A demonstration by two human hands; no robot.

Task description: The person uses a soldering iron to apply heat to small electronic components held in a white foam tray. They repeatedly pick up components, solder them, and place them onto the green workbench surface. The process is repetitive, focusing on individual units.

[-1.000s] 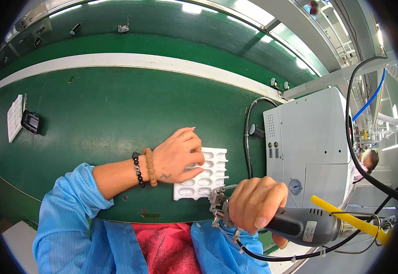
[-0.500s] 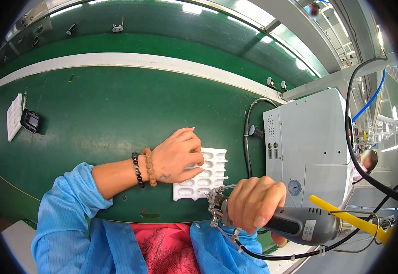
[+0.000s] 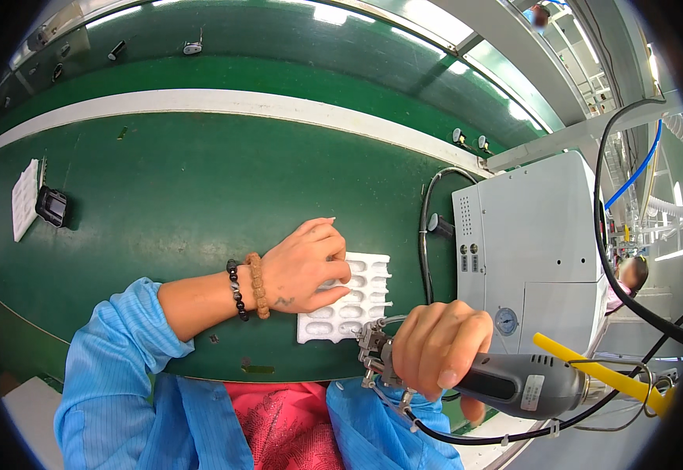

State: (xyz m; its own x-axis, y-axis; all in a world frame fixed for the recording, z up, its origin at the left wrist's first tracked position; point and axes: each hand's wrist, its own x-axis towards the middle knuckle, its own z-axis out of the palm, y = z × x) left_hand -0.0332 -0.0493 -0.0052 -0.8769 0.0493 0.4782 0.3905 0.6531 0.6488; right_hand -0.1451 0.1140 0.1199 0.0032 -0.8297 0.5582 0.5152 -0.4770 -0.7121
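Note:
My left hand point(image 3: 304, 265) lies over the far left part of a white moulded tray point(image 3: 349, 312) with rows of oval pockets. Its fingers are curled down onto the tray, and the fingertips are partly hidden. In my right hand point(image 3: 441, 350) is a grey and black electric screwdriver point(image 3: 545, 385), held on its side with its metal head point(image 3: 374, 348) at the tray's near right corner. A black hose runs along below the tool. I cannot make out whether the tip touches anything in the pockets.
To the right stands a grey machine box point(image 3: 531, 251) with a pressure gauge point(image 3: 506, 320). A yellow tube point(image 3: 592, 370) crosses near the screwdriver's rear. At far left are another white tray point(image 3: 25, 200) and a black plastic part point(image 3: 52, 206). Beyond the white ledge point(image 3: 224, 100), small parts sit on a green surface.
The small parts on the green surface beyond the ledge have shifted slightly to the left. Both hands, the screwdriver and the tray stay practically where they were.

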